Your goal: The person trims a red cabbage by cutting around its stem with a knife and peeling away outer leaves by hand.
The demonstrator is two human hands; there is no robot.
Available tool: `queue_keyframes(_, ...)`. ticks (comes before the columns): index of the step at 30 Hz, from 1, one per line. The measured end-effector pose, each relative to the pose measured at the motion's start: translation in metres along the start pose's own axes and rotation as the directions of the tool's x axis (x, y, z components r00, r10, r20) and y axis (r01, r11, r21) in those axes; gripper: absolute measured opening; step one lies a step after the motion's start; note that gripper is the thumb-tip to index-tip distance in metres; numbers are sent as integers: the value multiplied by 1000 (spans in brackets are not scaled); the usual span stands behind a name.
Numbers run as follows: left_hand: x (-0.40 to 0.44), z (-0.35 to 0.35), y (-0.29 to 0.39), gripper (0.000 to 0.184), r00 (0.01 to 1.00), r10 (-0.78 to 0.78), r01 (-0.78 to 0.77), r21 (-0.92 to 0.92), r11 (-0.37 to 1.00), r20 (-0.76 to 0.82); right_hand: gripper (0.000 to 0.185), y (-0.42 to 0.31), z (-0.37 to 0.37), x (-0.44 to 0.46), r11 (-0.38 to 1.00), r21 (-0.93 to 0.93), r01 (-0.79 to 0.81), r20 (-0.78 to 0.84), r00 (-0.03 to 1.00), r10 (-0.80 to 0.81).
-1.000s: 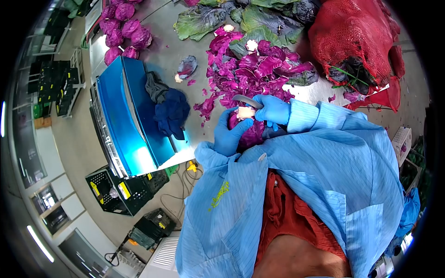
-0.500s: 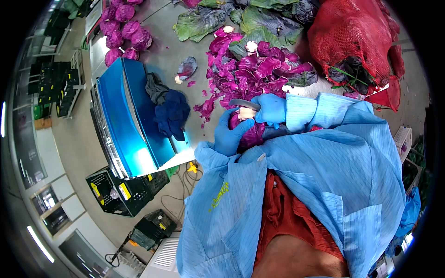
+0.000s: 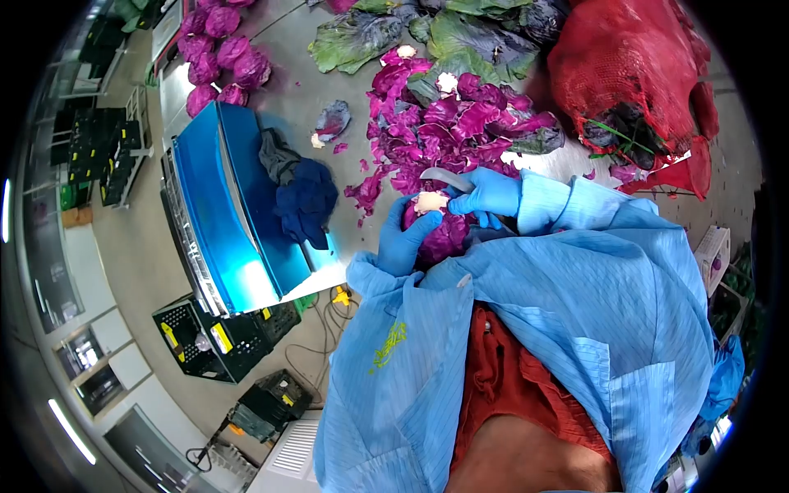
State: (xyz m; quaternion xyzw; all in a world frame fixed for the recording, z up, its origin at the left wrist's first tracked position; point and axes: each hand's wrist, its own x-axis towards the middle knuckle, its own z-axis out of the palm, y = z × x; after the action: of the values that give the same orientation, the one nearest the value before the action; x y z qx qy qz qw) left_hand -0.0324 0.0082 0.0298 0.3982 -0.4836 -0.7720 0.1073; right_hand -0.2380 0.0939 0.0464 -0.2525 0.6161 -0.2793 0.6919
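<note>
A red cabbage with its pale cut stem end turned up sits close to my body. My left hand, in a blue glove, is wrapped round its left side, the thumb lying across the front. My right hand, gloved too, grips a knife whose curved blade points left, just above the pale stem. The fingers of that hand are near the cabbage's right side; whether they touch it I cannot tell. Beyond both hands spreads a heap of purple cabbage leaves with pale stem pieces among them.
Whole red cabbages are grouped at the table's far left. A blue metal box with a dark cloth stands left of my hands. Large green leaves lie at the back; a red mesh sack bulges at right.
My right hand has moved right with the knife, off the stem, so more of the cabbage and its pale cut face shows. My left hand keeps its hold, nearly in place.
</note>
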Motion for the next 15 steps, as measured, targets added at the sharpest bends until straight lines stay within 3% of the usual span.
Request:
queue_keyframes(4, 1, -1, 2, 57, 1000, -14, 14, -8, 1000, 13, 56, 5, -3, 8, 1000, 11, -3, 54, 999, 2)
queue_keyframes(11, 1, 2, 5, 50, 999, -19, 19, 1, 1000, 27, 34, -30, 8, -10, 965, -253, -65, -92, 995, 43)
queue_keyframes(15, 3, 3, 5, 55, 1000, -17, 16, 28, 999, 6, 33, -31, 8, -6, 960, -275, -55, -83, 996, 34)
